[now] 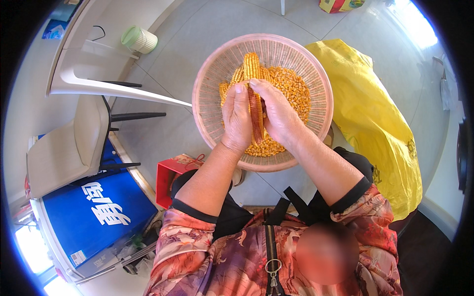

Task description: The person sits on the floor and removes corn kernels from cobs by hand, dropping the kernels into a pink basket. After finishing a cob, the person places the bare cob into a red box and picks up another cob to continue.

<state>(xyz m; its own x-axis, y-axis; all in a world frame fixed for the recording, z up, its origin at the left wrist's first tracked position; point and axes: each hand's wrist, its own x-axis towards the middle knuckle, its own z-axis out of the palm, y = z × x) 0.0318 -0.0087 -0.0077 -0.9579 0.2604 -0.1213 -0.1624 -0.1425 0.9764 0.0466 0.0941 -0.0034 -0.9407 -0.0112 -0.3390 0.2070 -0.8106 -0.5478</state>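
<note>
Both my hands are over a pink plastic mesh basket [206, 87]. My left hand [237, 116] and my right hand [278, 111] close around an ear of corn [255, 120] from either side, thumbs near each other on top. A bare reddish strip of cob shows between the palms, with yellow kernels along its edge. Beyond my fingertips a kernel-covered corn end [251, 64] points away; whether it belongs to the same ear, I cannot tell. More ears of corn [237, 75] lie beneath at the basket's left. Loose kernels [292, 90] cover its right and near side.
A large yellow sack [370, 107] lies on the floor right of the basket. To the left are a white table leg [148, 97], a beige chair [59, 159], a blue box [129, 196] and a lidded bin [144, 40]. A red box [163, 185] stands by my left knee.
</note>
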